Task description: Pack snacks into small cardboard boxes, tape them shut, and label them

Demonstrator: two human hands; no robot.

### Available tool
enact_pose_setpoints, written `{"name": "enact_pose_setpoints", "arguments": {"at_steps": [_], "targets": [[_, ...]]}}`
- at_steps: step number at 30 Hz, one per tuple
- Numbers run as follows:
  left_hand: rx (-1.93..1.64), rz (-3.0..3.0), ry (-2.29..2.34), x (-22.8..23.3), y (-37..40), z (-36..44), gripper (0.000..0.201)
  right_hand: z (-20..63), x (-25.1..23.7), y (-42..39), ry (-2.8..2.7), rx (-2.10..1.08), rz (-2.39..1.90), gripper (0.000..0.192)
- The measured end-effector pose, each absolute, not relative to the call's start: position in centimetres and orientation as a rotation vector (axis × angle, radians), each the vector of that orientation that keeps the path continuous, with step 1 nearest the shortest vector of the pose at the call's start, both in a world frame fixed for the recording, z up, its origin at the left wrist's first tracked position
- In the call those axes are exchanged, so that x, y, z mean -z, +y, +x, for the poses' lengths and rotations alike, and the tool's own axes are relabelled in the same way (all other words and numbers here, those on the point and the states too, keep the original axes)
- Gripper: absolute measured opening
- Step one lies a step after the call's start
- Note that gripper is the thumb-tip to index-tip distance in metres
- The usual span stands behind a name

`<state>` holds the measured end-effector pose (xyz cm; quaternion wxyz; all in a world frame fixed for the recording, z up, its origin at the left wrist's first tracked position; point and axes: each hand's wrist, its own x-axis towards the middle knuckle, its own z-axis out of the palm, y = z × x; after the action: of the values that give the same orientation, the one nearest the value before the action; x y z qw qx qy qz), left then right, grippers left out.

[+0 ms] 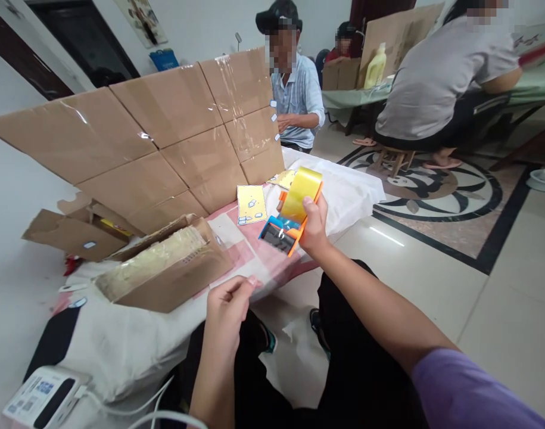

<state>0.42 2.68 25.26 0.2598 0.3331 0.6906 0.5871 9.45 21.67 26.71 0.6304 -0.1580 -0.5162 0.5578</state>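
Note:
My right hand [314,223] grips an orange and blue tape dispenser [279,235] loaded with a wide yellow roll of tape [301,193], held up over the table's near right side. Lower and to the left, my left hand [231,304] is closed, thumb pressed to the curled fingers; what they pinch, if anything, I cannot make out. Beyond the dispenser lies a yellow printed card [251,204]. Left of it stands an open cardboard box [178,277] with yellowish, clear-wrapped contents.
A tall taped cardboard panel [183,104] stands along the table's far side. A power bank [44,396] with white cables sits at the lower left. Across the table is a person in a light blue shirt [301,101]; another in grey [437,89] sits on a stool at right.

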Motion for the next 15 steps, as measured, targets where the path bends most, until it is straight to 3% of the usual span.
{"name": "enact_pose_setpoints", "arguments": {"at_steps": [15], "targets": [[-1.768, 0.849, 1.715, -23.5, 5.4, 1.2, 0.049, 7.9, -28.1, 19.0, -1.055, -1.435, -0.441, 0.032]]}}
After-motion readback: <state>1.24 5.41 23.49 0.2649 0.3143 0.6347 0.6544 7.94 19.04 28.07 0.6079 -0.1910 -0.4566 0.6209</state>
